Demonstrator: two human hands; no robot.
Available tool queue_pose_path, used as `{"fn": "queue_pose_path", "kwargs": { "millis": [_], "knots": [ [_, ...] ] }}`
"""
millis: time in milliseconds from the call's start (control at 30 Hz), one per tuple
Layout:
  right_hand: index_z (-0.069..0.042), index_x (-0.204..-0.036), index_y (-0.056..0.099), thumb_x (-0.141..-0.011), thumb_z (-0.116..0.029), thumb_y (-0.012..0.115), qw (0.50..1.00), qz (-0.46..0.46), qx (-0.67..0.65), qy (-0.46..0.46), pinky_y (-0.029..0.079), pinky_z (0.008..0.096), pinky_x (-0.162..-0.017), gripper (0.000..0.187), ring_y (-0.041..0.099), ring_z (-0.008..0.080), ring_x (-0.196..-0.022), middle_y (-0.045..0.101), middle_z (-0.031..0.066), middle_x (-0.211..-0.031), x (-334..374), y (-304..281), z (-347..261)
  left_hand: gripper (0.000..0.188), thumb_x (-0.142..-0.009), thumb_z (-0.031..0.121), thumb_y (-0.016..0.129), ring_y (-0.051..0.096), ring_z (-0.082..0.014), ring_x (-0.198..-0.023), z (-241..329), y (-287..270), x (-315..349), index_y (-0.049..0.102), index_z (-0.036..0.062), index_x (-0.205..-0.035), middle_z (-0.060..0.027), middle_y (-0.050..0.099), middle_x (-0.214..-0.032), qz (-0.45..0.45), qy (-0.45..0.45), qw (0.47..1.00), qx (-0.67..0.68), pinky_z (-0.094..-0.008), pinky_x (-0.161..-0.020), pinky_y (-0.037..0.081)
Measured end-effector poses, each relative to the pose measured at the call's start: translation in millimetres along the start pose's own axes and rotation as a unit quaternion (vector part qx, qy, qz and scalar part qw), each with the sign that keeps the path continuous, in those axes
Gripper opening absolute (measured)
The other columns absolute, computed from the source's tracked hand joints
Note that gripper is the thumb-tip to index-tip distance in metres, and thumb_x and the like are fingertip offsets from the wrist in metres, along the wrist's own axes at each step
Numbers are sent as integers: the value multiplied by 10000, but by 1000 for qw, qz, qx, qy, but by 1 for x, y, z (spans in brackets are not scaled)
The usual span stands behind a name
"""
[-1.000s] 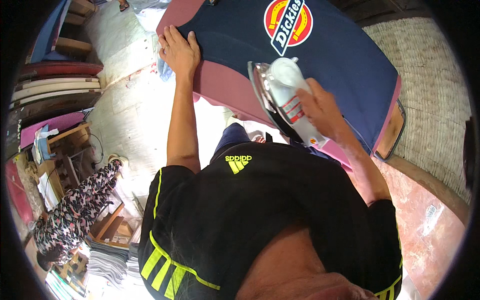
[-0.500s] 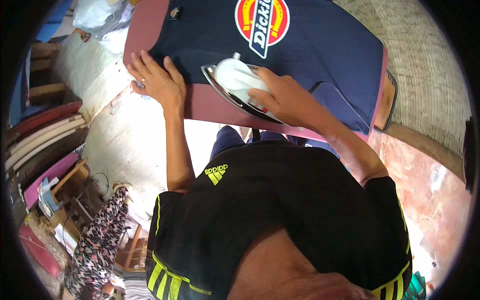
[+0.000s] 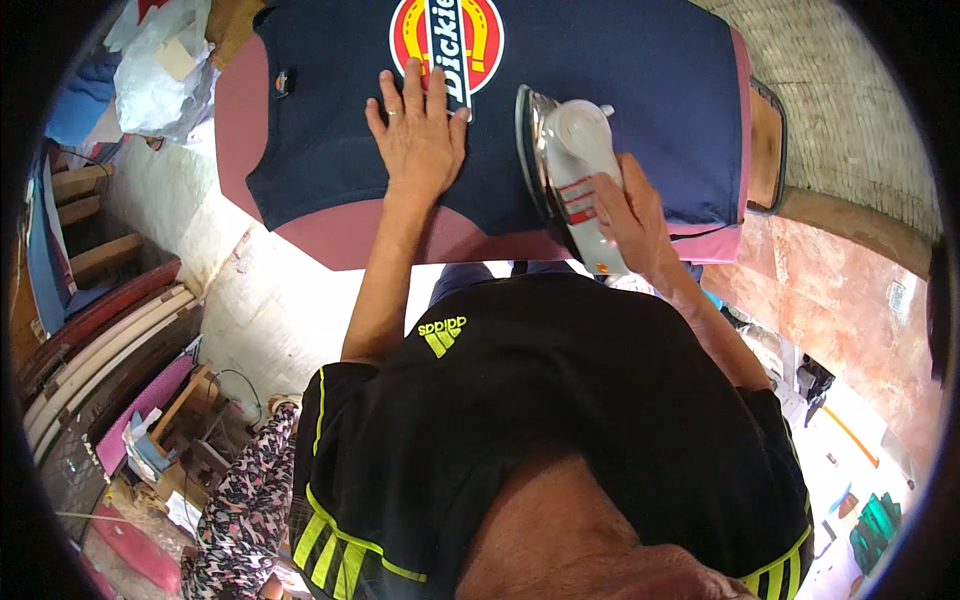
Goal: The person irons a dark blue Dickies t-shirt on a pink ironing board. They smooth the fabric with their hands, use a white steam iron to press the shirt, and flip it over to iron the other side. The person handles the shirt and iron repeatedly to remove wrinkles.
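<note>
- The iron (image 3: 580, 150) is being grasped by the right hand (image 3: 630, 215) over the shirt (image 3: 335, 135) on the board (image 3: 340, 245), tip now turned forward.
- The left hand (image 3: 420, 150) is being rested, fingers spread and gripping nothing, on the emblem's (image 3: 447, 50) edge, shifted from the shirt's left end.

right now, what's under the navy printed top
A pink-covered ironing board, showing at the left end, near side and right edge. Whatever else the navy printed top covers is hidden.
</note>
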State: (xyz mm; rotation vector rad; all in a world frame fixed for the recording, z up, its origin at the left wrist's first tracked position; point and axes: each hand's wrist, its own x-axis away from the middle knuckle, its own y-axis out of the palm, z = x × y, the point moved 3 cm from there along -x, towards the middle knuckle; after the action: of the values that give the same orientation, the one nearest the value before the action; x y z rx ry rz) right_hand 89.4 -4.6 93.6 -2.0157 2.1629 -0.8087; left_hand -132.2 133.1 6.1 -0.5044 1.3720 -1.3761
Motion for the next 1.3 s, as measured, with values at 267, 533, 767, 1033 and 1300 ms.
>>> {"fn": "queue_pose_path", "kwargs": {
  "millis": [267, 533, 767, 1033, 1300],
  "knots": [
    [34, -1146, 419, -1047, -222, 489, 976, 32, -215, -22, 417, 279, -472, 283, 490, 75, -526, 540, 46, -691, -15, 51, -30, 583, -961, 405, 546, 267, -468, -1446, -4, 1, -7, 477, 88, -1446, -195, 342, -1563, -8, -4, 1000, 12, -657, -1116, 207],
    [16, -1078, 479, -1029, -261, 503, 988, 77, -80, -105, 459, 340, -486, 283, 558, 164, -488, 540, 81, -634, -102, 2, -38, 618, -998, 482, 445, 254, -464, -1457, -1, -3, -5, 430, 97, -1481, -194, 325, -1576, -47, -27, 999, -5, -641, -1136, 182],
    [36, -1098, 579, -1000, -321, 473, 778, 163, 471, -382, 533, 472, -774, 386, 661, 400, -900, 632, 283, -1008, -277, -79, -43, 649, -993, 526, 436, 223, -467, -1470, -2, 3, -8, 420, 108, -1489, -183, 312, -1587, -41, -15, 999, -1, -660, -1127, 182],
    [-15, -1178, 547, -1006, -364, 492, 970, 53, 186, -149, 485, 343, -594, 393, 576, 168, -615, 592, 93, -760, -212, -93, -57, 666, -933, 435, 577, 284, -485, -1429, 38, 4, -42, 430, 37, -1447, -232, 357, -1530, 6, 38, 999, 23, -673, -1080, 253],
    [-9, -1158, 556, -1007, -349, 524, 876, 212, 400, -166, 508, 491, -744, 373, 641, 454, -797, 644, 291, -870, -170, -182, 0, 871, -873, 657, 582, 253, -503, -1429, 98, 38, -49, 409, 42, -1464, -255, 310, -1544, -10, 144, 985, 93, -686, -1075, 251]
  ]
}}
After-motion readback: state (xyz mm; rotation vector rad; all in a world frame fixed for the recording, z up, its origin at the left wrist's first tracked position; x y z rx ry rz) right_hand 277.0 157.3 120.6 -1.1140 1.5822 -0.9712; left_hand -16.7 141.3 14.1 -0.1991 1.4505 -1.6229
